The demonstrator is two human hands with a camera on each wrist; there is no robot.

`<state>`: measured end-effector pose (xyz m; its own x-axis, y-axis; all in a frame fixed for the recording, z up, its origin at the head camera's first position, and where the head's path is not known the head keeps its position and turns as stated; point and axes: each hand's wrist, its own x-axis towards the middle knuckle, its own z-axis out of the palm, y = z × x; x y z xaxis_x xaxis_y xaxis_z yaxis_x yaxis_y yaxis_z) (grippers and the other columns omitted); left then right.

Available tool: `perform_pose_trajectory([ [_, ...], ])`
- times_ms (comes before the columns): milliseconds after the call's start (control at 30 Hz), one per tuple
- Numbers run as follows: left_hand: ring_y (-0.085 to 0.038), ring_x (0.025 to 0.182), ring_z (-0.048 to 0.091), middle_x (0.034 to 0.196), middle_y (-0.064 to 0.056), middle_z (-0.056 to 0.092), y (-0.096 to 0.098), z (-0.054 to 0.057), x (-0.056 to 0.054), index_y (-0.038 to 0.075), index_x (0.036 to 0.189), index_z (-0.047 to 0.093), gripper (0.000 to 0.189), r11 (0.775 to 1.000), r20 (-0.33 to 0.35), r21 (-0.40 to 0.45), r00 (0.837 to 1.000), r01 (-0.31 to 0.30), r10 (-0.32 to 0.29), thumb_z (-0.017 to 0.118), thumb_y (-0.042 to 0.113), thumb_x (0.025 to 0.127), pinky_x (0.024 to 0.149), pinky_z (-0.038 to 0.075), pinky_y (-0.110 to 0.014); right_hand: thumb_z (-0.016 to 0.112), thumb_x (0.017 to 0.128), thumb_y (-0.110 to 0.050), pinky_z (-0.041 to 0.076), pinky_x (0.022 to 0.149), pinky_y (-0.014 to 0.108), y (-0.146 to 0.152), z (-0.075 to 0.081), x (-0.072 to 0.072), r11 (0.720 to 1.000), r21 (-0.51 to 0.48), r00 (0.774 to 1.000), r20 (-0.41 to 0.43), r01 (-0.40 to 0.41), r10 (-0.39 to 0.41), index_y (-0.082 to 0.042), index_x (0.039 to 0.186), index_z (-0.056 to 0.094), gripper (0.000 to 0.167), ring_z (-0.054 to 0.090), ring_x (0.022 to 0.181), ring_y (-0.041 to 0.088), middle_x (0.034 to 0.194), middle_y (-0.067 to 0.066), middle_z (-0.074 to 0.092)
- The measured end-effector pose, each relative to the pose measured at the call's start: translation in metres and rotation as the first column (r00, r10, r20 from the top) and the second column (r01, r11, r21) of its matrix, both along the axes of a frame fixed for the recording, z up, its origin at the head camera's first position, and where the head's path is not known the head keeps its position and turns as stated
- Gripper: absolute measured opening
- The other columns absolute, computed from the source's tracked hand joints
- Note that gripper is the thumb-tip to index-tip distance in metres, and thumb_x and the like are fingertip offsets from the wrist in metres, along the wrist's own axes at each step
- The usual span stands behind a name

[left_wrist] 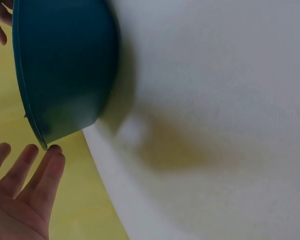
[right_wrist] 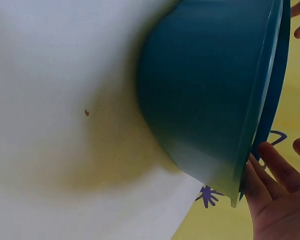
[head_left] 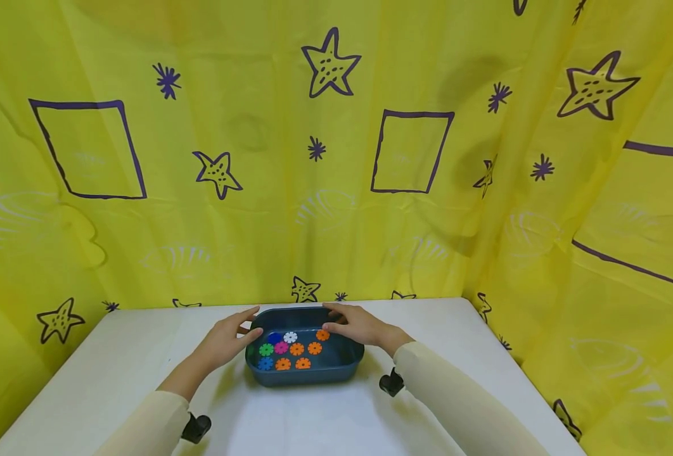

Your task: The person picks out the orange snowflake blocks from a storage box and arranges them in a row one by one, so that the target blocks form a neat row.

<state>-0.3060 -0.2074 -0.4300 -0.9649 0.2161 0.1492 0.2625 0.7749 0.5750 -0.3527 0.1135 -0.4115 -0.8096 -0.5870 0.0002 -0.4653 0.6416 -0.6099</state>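
Note:
A dark blue-green plastic basin (head_left: 305, 378) stands on the table, with several small notched plastic discs (head_left: 296, 349) spread over its floor: orange, green, pink, white and blue. At the basin's left back corner is my left hand (head_left: 226, 341), thumb over the rim and fingers spread. The left wrist view has its straight fingertips (left_wrist: 54, 150) right at the rim. My right hand (head_left: 365, 326) rests on the opposite back corner, its thumb reaching inside near an orange disc (head_left: 322, 334). In the right wrist view, its extended fingers (right_wrist: 280, 167) touch the rim.
The white table (head_left: 160, 354) meets a yellow curtain (head_left: 268, 240) printed with starfish and squares, behind it and at both sides. A dark wrist device (head_left: 391, 383) sits at the right sleeve, another dark device (head_left: 196, 429) at the left.

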Motion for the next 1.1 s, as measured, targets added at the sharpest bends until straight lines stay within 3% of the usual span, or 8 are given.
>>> perform_pose_trajectory([
  [467,-0.032,0.102,0.068,0.133,-0.021,0.058,-0.001,-0.009,0.005,0.007,0.148,0.042,0.062,0.99,0.011,0.135,0.999,-0.042,0.04,0.064,0.032,0.096,0.079,0.059,-0.04,0.058,0.098,-0.042,0.049,0.1,0.049,-0.002,-0.003,-0.004,1.0,0.006,1.0,0.016,0.022,-0.022,-0.014,0.15,0.041,0.062,0.06,0.118,0.032,0.138,0.017,0.055],
  [667,-0.027,0.096,0.069,0.136,-0.023,0.056,0.001,-0.011,0.005,0.005,0.149,0.041,0.062,0.974,0.039,0.212,0.997,-0.079,0.072,0.066,0.022,0.095,0.071,0.059,-0.032,0.06,0.097,-0.041,0.048,0.101,0.047,-0.004,-0.003,-0.006,0.999,0.021,1.0,0.008,0.028,-0.029,-0.013,0.146,0.047,0.058,0.06,0.118,0.031,0.137,0.017,0.056],
  [1100,-0.03,0.096,0.068,0.135,-0.027,0.054,0.0,-0.019,0.01,0.001,0.149,0.037,0.06,0.931,0.141,0.341,0.986,-0.128,0.084,0.062,0.013,0.096,0.071,0.06,-0.035,0.061,0.095,-0.042,0.048,0.101,0.046,-0.007,-0.004,-0.015,0.997,0.071,0.999,-0.001,0.038,-0.039,-0.011,0.139,0.055,0.054,0.061,0.118,0.028,0.126,0.012,0.065],
])
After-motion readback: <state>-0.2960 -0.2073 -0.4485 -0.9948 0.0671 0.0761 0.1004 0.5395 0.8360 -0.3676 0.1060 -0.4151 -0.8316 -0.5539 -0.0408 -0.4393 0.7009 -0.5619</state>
